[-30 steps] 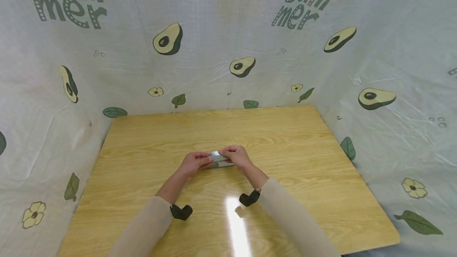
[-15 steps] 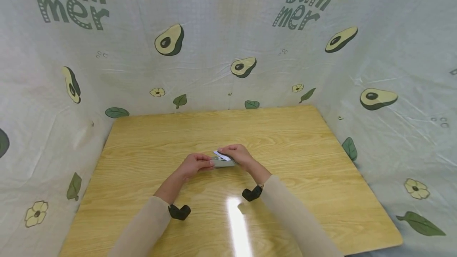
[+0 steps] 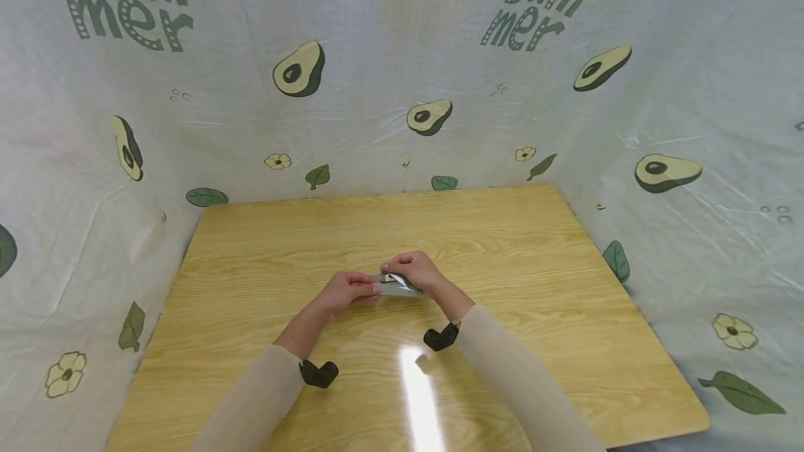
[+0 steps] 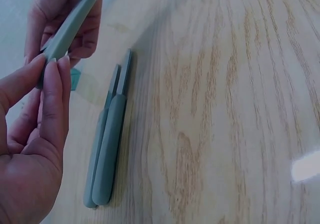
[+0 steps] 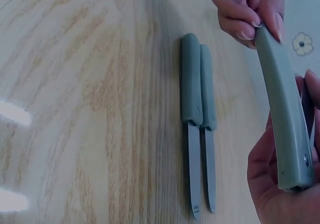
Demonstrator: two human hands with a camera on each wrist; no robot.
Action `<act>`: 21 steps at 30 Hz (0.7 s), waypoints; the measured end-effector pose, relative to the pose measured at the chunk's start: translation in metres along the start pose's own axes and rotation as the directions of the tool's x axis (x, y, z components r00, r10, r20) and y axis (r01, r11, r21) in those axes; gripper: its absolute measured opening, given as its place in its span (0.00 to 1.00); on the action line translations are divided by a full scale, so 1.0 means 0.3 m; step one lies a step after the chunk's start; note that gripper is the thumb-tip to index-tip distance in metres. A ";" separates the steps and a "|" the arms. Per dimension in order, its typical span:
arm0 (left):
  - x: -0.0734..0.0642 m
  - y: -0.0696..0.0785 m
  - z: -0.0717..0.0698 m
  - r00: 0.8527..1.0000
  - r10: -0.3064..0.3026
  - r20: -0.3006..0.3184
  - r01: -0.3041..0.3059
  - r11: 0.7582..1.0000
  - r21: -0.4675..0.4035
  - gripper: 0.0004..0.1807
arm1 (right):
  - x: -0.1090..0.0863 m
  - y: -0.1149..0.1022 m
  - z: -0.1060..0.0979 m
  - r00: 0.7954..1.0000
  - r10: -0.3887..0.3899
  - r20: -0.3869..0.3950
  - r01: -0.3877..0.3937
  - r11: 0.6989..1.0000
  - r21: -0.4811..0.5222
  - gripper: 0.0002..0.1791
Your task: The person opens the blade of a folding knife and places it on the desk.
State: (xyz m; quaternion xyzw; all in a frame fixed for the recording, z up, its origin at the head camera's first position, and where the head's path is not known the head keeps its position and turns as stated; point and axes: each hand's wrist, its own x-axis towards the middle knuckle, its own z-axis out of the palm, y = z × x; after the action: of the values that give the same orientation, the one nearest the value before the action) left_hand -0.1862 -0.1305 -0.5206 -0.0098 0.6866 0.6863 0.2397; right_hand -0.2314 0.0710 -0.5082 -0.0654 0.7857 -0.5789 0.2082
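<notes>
My left hand (image 3: 342, 290) pinches one end of a folding knife's (image 5: 284, 101) sage-green handle between thumb and fingertips. At the pivot end is my right hand (image 3: 416, 270), its thumb and fingers on the knife's blade. The shiny blade stands partly folded out from the handle. Two more knives (image 4: 108, 154) with the same green handles lie side by side on the table, blades out, just below the hands in the wrist views. From the head view the hands and the held knife hide them.
The wooden table (image 3: 264, 236) is enclosed at the back and sides by a pale cloth (image 3: 370, 40) printed with avocados and flowers. A black wrist camera (image 3: 318, 373) sits at my left cuff, another wrist camera (image 3: 440, 337) at my right.
The right hand first shifts down the handle with the blade, then lifts slightly. The blade's angle to the handle has changed. The left hand keeps its grip and has barely moved.
</notes>
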 end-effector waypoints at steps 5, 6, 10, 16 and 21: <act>0.005 0.001 0.002 1.000 0.015 -0.025 -0.016 0.999 -0.047 0.16 | 0.013 0.001 -0.018 0.998 0.005 -0.062 -0.003 0.999 0.041 0.13; 0.005 0.000 0.001 0.999 0.015 -0.029 -0.017 0.998 -0.054 0.16 | 0.013 0.000 -0.024 0.997 0.010 -0.072 -0.006 0.999 0.053 0.13; -0.003 -0.004 -0.009 0.999 0.031 -0.042 -0.034 0.997 -0.072 0.16 | 0.017 0.010 -0.061 0.995 0.011 -0.102 -0.001 0.996 0.094 0.12; -0.021 -0.008 -0.043 0.995 0.054 -0.081 -0.061 0.994 -0.089 0.18 | 0.014 0.041 -0.135 0.990 0.040 -0.137 -0.021 0.991 0.134 0.11; -0.028 -0.014 -0.074 0.987 0.051 -0.154 -0.068 0.992 -0.108 0.20 | 0.005 0.067 -0.173 0.988 0.064 -0.141 -0.042 0.987 0.155 0.10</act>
State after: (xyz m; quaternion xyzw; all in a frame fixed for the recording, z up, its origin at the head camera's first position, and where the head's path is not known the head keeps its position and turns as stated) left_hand -0.1842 -0.1546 -0.5230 -0.0549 0.6629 0.7281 0.1654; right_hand -0.2508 0.1228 -0.5146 0.0137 0.7538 -0.6346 0.1701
